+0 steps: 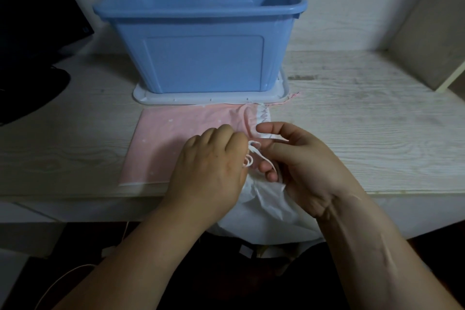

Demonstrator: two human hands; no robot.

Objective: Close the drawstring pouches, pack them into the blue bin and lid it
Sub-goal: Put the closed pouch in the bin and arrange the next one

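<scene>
Bin (201, 58) of blue plastic, open at the top, stands at the back of a pale wood-grain desk (364, 133), resting on a whitish lid (283, 93) whose rim shows around its base. Just in front of the bin, touching the lid's front edge, a pink pouch (166, 138) lies flat on the desk, its gathered mouth pointing to the right. Nearer still, well forward of the bin, a white pouch (264, 199) hangs over the desk's front edge, partly hidden beneath two bare hands. The left hand (211, 171) is seen from the back, fingers curled inward, pinching small loops of a thin white cord (254, 150). The right hand (309, 166) faces it, thumb stretched out above and fingers half bent, with a strand of the same cord running between those fingers, so it appears held there. The hands sit close together, almost touching, over the pink pouch's mouth end. Far left of the bin is a dark screen (37, 7). Far right of the bin, a pale board (432, 40) leans against the wall.
</scene>
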